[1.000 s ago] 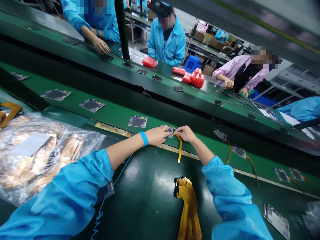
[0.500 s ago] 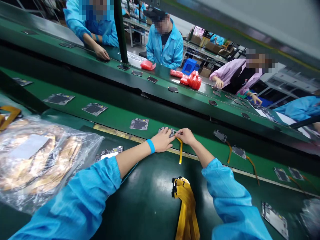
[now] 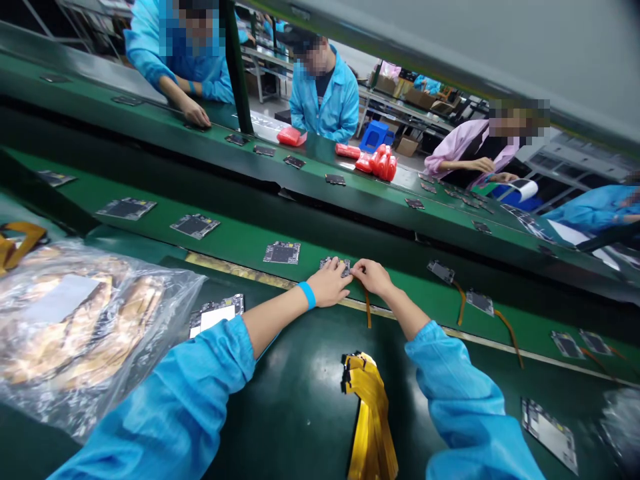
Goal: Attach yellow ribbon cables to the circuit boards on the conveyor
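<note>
My left hand point(image 3: 330, 283) lies over a small circuit board point(image 3: 344, 265) on the green belt, its fingers stretched across the board and the thumb apart. That hand wears a blue wrist band point(image 3: 307, 295). At the board's right edge, my right hand point(image 3: 373, 275) pinches the upper end of an orange ribbon cable point(image 3: 369, 312), which hangs down over the belt's near edge. The fingertips hide where cable and board meet. Nearer to me lies a bundle of yellow ribbon cables point(image 3: 373, 413) with black connectors at the top.
Other boards point(image 3: 282, 253) sit along the belt point(image 3: 240, 237); those on the right, such as this board point(image 3: 480, 302), have cables attached. A clear plastic bag point(image 3: 100, 320) lies at left, beside a loose board point(image 3: 217, 313). Another board point(image 3: 550, 433) lies at right. Co-workers sit across the line.
The view has shifted slightly. Both hands stay at the same board; the right fingers have curled more over the cable's end, and the cable's hanging strip has turned, looking narrower and darker.
</note>
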The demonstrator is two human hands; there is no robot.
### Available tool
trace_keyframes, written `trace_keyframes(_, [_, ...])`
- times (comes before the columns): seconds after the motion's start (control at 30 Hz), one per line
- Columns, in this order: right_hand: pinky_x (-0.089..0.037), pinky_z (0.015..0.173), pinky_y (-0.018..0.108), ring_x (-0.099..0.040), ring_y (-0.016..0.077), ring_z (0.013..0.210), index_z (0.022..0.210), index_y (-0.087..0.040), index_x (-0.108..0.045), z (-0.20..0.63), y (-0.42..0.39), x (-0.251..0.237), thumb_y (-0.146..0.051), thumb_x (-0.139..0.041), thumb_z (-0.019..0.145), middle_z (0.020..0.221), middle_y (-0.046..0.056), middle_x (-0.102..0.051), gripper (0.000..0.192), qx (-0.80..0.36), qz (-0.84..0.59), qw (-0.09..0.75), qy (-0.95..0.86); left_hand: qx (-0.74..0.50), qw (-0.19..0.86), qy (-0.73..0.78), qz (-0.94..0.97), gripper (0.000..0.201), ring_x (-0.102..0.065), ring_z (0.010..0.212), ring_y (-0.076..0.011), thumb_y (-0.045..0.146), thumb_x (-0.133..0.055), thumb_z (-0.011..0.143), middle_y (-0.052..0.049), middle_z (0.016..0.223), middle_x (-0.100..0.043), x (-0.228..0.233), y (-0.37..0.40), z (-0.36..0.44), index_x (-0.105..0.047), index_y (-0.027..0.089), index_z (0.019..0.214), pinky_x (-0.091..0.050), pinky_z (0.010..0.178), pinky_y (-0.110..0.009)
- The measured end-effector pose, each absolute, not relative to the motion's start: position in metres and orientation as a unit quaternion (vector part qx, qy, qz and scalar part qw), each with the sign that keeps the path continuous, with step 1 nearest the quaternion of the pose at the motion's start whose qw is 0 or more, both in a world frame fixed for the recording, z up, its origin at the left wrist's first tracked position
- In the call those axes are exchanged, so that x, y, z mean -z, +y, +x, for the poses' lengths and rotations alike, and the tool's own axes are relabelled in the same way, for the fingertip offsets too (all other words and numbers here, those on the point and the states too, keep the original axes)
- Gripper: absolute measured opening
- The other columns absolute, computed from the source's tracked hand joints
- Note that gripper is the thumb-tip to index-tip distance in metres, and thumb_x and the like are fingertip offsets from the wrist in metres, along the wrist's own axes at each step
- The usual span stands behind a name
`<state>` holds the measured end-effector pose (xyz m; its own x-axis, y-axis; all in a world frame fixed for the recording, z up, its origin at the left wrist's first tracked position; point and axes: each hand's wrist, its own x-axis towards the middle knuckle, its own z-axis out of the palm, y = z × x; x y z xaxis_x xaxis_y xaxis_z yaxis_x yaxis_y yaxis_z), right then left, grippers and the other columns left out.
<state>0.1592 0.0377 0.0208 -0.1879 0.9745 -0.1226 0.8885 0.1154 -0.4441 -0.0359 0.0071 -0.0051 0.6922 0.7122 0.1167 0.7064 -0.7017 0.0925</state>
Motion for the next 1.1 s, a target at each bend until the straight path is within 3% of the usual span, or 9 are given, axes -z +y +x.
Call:
trace_keyframes(0.37, [-0.039, 0.067, 0.027, -0.066, 0.0188, 0.083, 0.091, -0.024, -0.073, 0.173, 0.025, -0.019, -0.030, -0.067, 0.097, 0.093, 0.003, -0.076, 0.010, -0.192, -0.647, 0.106, -0.730, -0.066, 0.022, 0.358, 0.931, 0.051, -0.042, 0.149, -0.0417, 0.040, -0.054, 0.104, -0.021, 0.154, -0.050, 0.006, 0.007, -0.031, -0.051, 0.022, 0.151, -0.032, 0.122, -0.059])
trace_keyframes(0.47, [-0.041, 0.070, 0.027, -0.065, 0.0187, 0.083, 0.091, -0.023, -0.071, 0.183, 0.018, -0.019, -0.032, -0.065, 0.097, 0.092, 0.003, -0.075, 0.013, -0.190, -0.649, 0.168, -0.718, -0.065, 0.042, 0.345, 0.935, 0.048, -0.038, 0.152, -0.0430, 0.040, -0.053, 0.104, -0.022, 0.156, -0.048, 0.007, 0.009, -0.033, -0.056, 0.020, 0.148, -0.030, 0.124, -0.060])
trace_keyframes(0.63, [-0.046, 0.068, 0.028, -0.062, 0.0180, 0.073, 0.097, -0.020, -0.071, 0.204, -0.025, -0.026, -0.051, -0.066, 0.093, 0.083, 0.003, -0.068, 0.032, -0.252, -0.617, 0.259, -0.699, -0.094, 0.093, 0.306, 0.943, 0.053, -0.029, 0.158, -0.0408, 0.041, -0.055, 0.104, -0.020, 0.169, -0.034, 0.016, 0.014, -0.041, -0.054, 0.022, 0.153, -0.026, 0.128, -0.059])
trace_keyframes(0.77, [-0.049, 0.069, 0.028, -0.063, 0.0185, 0.076, 0.096, -0.020, -0.072, 0.213, -0.085, -0.037, -0.054, -0.075, 0.086, 0.085, 0.003, -0.069, 0.035, -0.347, -0.547, 0.206, -0.734, -0.096, 0.104, 0.309, 0.941, 0.057, -0.023, 0.161, -0.0396, 0.046, -0.055, 0.104, -0.016, 0.175, -0.025, 0.023, 0.015, -0.040, -0.052, 0.025, 0.156, -0.022, 0.129, -0.059])
trace_keyframes(0.97, [-0.047, 0.069, 0.028, -0.064, 0.0187, 0.079, 0.091, -0.022, -0.073, 0.207, -0.152, -0.048, -0.040, -0.075, 0.090, 0.087, 0.004, -0.069, 0.018, -0.342, -0.517, 0.125, -0.774, -0.088, 0.107, 0.368, 0.919, 0.060, -0.019, 0.161, -0.0439, 0.051, -0.052, 0.104, -0.016, 0.175, -0.023, 0.022, 0.019, -0.023, -0.050, 0.026, 0.158, -0.021, 0.128, -0.064])
trace_keyframes(1.1, [-0.050, 0.080, 0.029, -0.070, 0.0202, 0.090, 0.105, -0.025, -0.074, 0.191, -0.166, -0.050, -0.033, -0.075, 0.092, 0.104, 0.006, -0.073, 0.015, -0.320, -0.503, 0.090, -0.798, -0.100, 0.108, 0.377, 0.914, 0.060, -0.019, 0.161, -0.0433, 0.050, -0.050, 0.105, -0.015, 0.175, -0.023, 0.024, 0.021, -0.016, -0.050, 0.025, 0.159, -0.020, 0.128, -0.065])
